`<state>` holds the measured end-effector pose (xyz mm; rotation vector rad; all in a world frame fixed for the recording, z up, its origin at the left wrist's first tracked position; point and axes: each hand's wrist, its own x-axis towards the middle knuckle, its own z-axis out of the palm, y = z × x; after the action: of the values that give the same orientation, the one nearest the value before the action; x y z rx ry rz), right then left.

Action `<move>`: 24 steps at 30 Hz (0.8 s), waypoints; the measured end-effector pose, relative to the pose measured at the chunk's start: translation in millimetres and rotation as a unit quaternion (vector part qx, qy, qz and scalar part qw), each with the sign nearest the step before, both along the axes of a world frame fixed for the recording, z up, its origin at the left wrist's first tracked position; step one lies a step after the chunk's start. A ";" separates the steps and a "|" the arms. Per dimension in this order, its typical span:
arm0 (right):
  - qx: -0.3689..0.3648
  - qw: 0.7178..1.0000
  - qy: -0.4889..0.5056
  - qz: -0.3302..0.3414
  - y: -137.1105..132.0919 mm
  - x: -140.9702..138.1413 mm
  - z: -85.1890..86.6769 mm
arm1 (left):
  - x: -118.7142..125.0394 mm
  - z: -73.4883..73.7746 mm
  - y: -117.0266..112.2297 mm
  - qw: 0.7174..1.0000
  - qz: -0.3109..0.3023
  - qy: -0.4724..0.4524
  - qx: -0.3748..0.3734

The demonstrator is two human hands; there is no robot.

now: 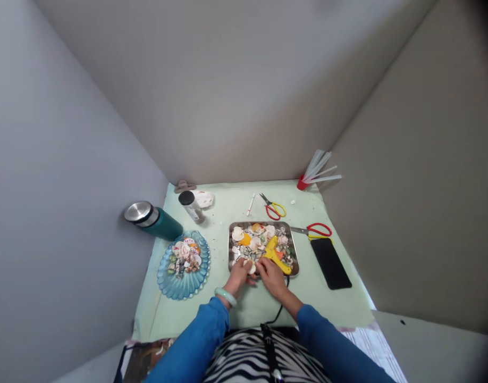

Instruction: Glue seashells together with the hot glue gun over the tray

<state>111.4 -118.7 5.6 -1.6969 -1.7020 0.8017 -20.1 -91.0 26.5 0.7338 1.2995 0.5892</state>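
Both hands met at the 6 o'clock edge of the metal tray (230,250), which was heaped with shells. The left hand (238,276) had its fingers closed on a pale shell (249,266), held just over the tray's near rim. The right hand (271,276) lay touching it, fingers bent. Whether they gripped the shell or only steadied it could not be told.

The yellow glue gun (276,254) rested on the shells at about 1 o'clock from the right hand, very close to the knuckles. If it was hot, a small slip of either hand could have brought skin against it. Its black cord (282,306) ran back toward the body under the right wrist, so a pull of that arm might have dragged the gun and scattered shells onto the surface.

The blue glass plate (164,279), at 9 o'clock from the tray, sat near the left sleeve, and a wide elbow swing might have knocked it.
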 end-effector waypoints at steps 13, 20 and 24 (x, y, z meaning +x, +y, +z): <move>-0.004 1.000 -0.015 -0.003 -0.8 0.2 2.0 | 0.9 -0.7 1.5 1.000 0.001 0.000 -0.028; -0.003 1.000 -0.006 0.018 2.5 3.7 0.4 | 1.6 4.6 3.0 0.999 0.013 0.004 -0.035; -0.006 0.999 -0.006 0.035 0.8 5.3 -2.1 | 1.8 2.8 0.9 0.999 0.021 0.003 -0.033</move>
<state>116.7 -117.9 3.5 -1.6625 -1.7764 0.8370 -18.3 -90.1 29.3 0.6550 1.3357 0.5759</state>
